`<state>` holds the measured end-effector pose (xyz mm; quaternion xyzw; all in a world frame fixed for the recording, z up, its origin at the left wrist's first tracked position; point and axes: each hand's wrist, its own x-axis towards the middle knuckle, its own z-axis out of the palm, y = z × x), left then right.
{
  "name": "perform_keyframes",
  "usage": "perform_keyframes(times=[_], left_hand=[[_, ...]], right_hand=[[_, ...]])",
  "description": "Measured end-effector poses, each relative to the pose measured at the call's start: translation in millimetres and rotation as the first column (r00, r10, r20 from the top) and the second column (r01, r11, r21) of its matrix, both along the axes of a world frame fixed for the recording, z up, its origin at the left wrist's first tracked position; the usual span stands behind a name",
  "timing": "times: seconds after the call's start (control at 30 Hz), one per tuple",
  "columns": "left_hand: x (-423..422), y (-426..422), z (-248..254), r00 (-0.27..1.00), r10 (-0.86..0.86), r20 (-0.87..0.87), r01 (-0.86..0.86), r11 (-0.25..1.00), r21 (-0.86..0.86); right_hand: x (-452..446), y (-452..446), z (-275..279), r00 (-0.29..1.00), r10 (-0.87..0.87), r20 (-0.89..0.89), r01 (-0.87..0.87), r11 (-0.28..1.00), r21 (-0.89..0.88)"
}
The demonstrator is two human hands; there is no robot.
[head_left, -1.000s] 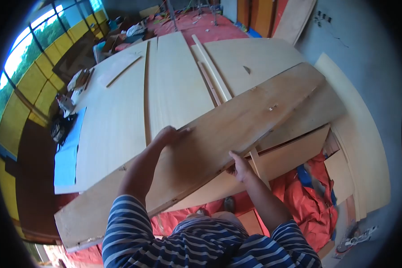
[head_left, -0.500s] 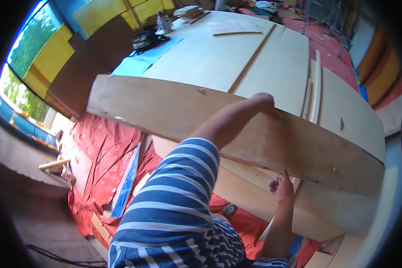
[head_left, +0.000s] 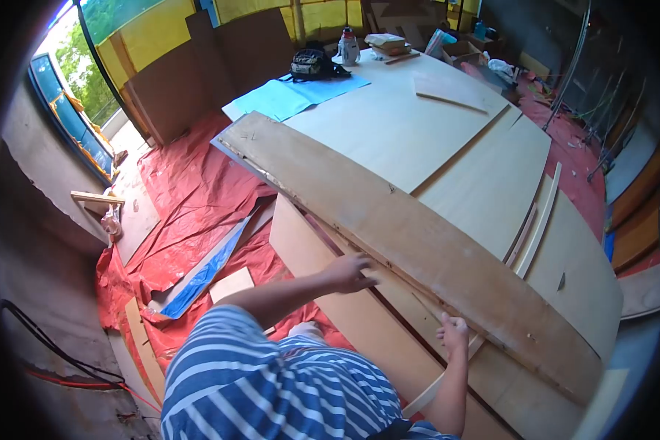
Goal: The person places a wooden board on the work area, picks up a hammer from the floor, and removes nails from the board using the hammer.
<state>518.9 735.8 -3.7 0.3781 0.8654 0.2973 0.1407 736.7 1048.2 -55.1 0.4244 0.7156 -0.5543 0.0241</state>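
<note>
The long plywood board (head_left: 418, 235), aslant over pale sheets (head_left: 389, 132), should handle stiff and fairly heavy, best held at well-spaced points along its rough near edge, where the left hand (head_left: 350, 273) has its fingers apart and the right hand (head_left: 455, 331) curls, though whether it grips I cannot tell

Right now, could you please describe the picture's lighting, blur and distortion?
Head view: the long board looks bowed, likely by the wide lens, corners black; head view: the daylit opening is partly washed out; head view: the left hand seems slightly blurred.
</note>
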Motion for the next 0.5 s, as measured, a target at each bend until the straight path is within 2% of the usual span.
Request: perform_keyframes(times=[0.03, 0.07, 0.1, 0.13, 0.17, 0.23, 0.3, 0.33, 0.4, 0.43, 0.5], left_hand=[[13.2, -38.2, 17.2, 0.999, 0.015, 0.039, -0.017, 0.999, 0.049], [11.6, -79.4, -29.3, 0.993, 0.106, 0.049, -0.098, 0.985, -0.140], [19.0, -115.9, -37.5, 0.976, 0.178, 0.125, -0.147, 0.964, -0.220], [16.3, -162.4, -98.7, 0.992, 0.125, 0.006, -0.119, 0.960, -0.254], [16.1, -196.6, -112.9, 0.966, 0.181, 0.183, -0.053, 0.836, -0.546], [26.0, -267.9, -143.9, 0.901, 0.307, 0.307, 0.037, 0.650, -0.759], [49.0, -353.6, -207.5, 0.896, 0.410, 0.171, -0.140, 0.626, -0.767], [59.3, -384.7, -216.4, 0.850, 0.491, 0.192, -0.177, 0.609, -0.773], [71.1, -435.4, -224.4, 0.733, 0.640, 0.229, -0.250, 0.567, -0.785], [68.6, -440.8, -194.2, 0.577, 0.751, 0.321, -0.186, 0.503, -0.844], [63.8, -482.8, -210.8, 0.562, 0.755, 0.338, -0.180, 0.510, -0.841]], right_hand=[[0.3, -6.8, 3.4, 1.000, 0.028, -0.001, -0.028, 1.000, -0.013], [-0.8, -15.7, 7.2, 0.999, 0.054, 0.000, -0.054, 0.998, -0.027], [-2.4, -25.0, 16.9, 0.995, 0.102, -0.002, -0.102, 0.995, -0.013], [-5.3, -30.4, 15.3, 0.993, 0.120, -0.001, -0.120, 0.993, -0.021], [-7.0, -36.7, 6.8, 0.990, 0.142, 0.004, -0.141, 0.989, -0.031], [-19.6, -60.7, 10.9, 0.985, 0.173, 0.012, -0.172, 0.982, -0.075], [-36.3, -90.0, 10.5, 0.970, 0.240, 0.032, -0.236, 0.967, -0.095], [-48.4, -107.3, 9.2, 0.960, 0.278, 0.039, -0.272, 0.956, -0.105], [-74.1, -145.1, 5.2, 0.933, 0.355, 0.063, -0.349, 0.933, -0.093], [-85.9, -166.0, 2.1, 0.916, 0.394, 0.078, -0.388, 0.917, -0.090], [-115.6, -209.3, -10.7, 0.890, 0.441, 0.113, -0.434, 0.897, -0.083]])
